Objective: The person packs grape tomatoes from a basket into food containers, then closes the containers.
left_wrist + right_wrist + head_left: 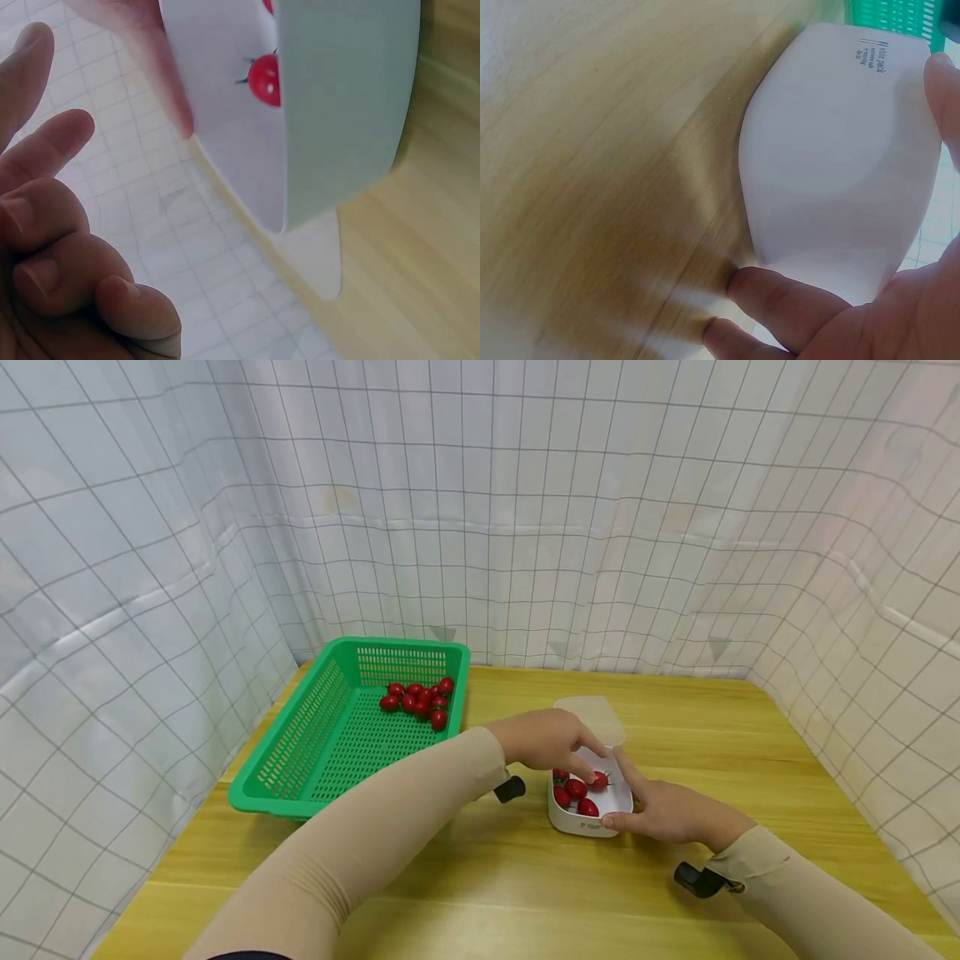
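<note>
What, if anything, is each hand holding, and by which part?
The right hand holds the white, rounded-corner plastic box by its right side, spanning from near corner to far corner. The left hand, above the box, holds nothing visible.

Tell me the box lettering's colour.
The lettering is dark grey; the right wrist view shows it best.

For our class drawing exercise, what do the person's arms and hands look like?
The left sleeve and right sleeve are beige, long and close-fitting. A small black device shows near each sleeve's end. The left hand and right hand wear no gloves.
</note>
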{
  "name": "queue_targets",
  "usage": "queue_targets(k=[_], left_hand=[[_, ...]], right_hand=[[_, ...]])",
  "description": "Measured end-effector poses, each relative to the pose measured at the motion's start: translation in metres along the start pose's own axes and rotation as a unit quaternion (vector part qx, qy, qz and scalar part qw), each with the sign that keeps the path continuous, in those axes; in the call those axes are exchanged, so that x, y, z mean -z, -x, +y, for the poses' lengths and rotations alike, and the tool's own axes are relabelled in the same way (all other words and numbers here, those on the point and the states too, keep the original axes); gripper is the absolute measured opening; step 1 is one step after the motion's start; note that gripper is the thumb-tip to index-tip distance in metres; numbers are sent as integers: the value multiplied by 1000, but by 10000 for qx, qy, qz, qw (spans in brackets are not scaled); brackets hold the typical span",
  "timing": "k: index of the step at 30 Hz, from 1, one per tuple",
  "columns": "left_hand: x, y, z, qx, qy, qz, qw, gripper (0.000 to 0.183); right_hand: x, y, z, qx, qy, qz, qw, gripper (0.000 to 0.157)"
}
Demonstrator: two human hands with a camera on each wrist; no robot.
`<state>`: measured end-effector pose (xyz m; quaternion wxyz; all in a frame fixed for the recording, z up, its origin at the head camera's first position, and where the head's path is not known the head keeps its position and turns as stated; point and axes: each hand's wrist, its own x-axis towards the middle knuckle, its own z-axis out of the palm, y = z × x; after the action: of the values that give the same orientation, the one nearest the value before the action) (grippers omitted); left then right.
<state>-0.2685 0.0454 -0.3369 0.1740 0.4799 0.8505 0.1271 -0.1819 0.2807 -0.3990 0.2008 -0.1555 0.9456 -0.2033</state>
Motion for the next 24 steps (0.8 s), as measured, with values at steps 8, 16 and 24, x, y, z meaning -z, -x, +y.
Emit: queue_targets(k=[8,16,24], left_hand=[[31,23,-18,375,299,255,9985,49],[59,62,-66,961,676,1120,9867,45],[65,101,-122,1563,1091,1745,9660,39]], right_hand=[[-1,-1,0,-37,-55,-16,10000,123],[0,0,-1,82,-48,87,9999,121],[1,0,-2,101,-40,76,9999,122]])
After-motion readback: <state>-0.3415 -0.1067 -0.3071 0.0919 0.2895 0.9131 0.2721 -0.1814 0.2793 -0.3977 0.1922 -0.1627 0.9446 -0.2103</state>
